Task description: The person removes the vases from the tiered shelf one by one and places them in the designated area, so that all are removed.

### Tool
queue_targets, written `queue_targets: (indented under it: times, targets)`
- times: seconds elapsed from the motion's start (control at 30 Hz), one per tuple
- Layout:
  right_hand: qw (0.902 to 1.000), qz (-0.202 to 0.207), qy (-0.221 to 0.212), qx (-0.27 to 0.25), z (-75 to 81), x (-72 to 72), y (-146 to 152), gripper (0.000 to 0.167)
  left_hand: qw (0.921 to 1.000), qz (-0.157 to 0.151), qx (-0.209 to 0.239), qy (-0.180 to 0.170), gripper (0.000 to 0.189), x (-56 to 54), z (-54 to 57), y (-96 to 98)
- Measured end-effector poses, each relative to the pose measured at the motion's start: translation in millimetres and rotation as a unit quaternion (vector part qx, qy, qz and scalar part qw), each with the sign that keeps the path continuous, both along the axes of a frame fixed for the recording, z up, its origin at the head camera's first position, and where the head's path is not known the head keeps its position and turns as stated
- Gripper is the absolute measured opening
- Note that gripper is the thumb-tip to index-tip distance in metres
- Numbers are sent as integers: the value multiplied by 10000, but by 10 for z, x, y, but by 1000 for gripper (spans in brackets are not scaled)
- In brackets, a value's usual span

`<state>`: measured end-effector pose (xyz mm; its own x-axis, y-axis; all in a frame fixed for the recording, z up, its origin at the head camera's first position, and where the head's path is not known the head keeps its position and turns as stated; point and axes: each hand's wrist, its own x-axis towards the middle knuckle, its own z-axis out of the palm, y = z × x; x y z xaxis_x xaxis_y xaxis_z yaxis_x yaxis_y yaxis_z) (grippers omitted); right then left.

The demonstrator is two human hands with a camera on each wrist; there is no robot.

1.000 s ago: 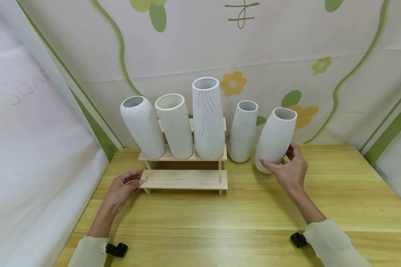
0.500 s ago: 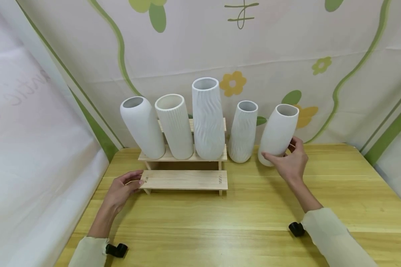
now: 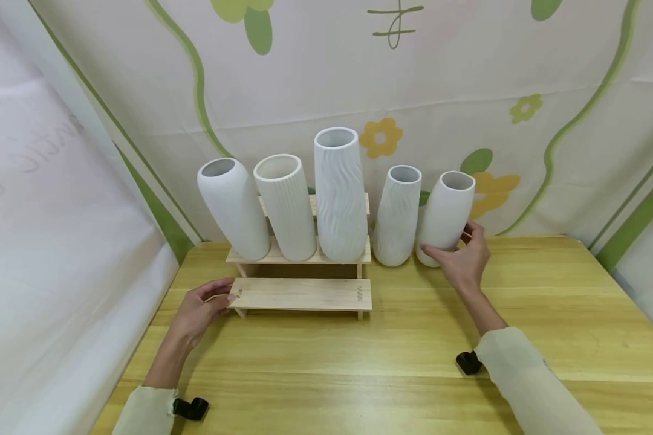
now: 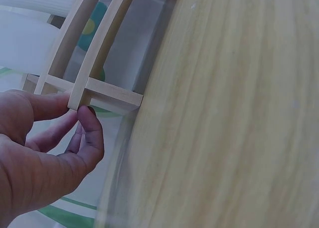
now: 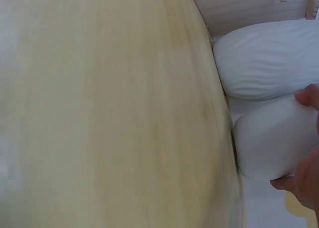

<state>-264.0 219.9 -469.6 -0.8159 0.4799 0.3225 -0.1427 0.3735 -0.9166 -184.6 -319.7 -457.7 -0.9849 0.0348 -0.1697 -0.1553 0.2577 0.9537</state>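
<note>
My right hand (image 3: 464, 261) grips the lower part of a smooth white vase (image 3: 447, 211), thumb on the near side and fingers behind. The vase stands at the right end of the row, its base at the tabletop in the right wrist view, close beside a shorter wavy-ribbed vase (image 3: 398, 220). My left hand (image 3: 198, 314) pinches the left end of the front step of a tiered wooden stand (image 3: 302, 294); in the left wrist view, thumb and fingers meet at the board's end (image 4: 75, 99). Part of the right hand is out of frame in the right wrist view.
On the stand's middle step are a smooth rounded vase (image 3: 234, 211), a vertically ribbed vase (image 3: 287, 211) and a tall wavy vase (image 3: 340, 199). A printed fabric backdrop (image 3: 283, 90) hangs behind the wooden table (image 3: 326, 374). White fabric (image 3: 49, 241) borders the left side.
My right hand has carried the smooth vase back from the viewer, then left, bringing it beside the short wavy-ribbed vase and more upright. The left hand has kept its place on the stand.
</note>
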Motion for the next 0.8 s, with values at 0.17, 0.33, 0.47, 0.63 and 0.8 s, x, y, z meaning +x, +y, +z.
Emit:
queue_targets:
  times: [0.17,0.33,0.47,0.63,0.8]
  targets:
    - [9999,93,-41,66,-25,-51,-16,96,10000,16,22,-10,56,-3,-4,-1]
    - [9998,143,-113,26,-25,-78,-17,95,10000,-3,36,-19,57,-5,-1,-2]
    - [9998,126,-107,-76,-38,-69,-11,91,10000,-14,5,8,57,-4,3,2]
    - [9999,138,-40,-5,-71,-76,-30,91,10000,51,-32,-3,56,-2,6,2]
    - [9996,202,96,170,-74,-94,-42,93,10000,54,-54,-5,56,-3,10,5]
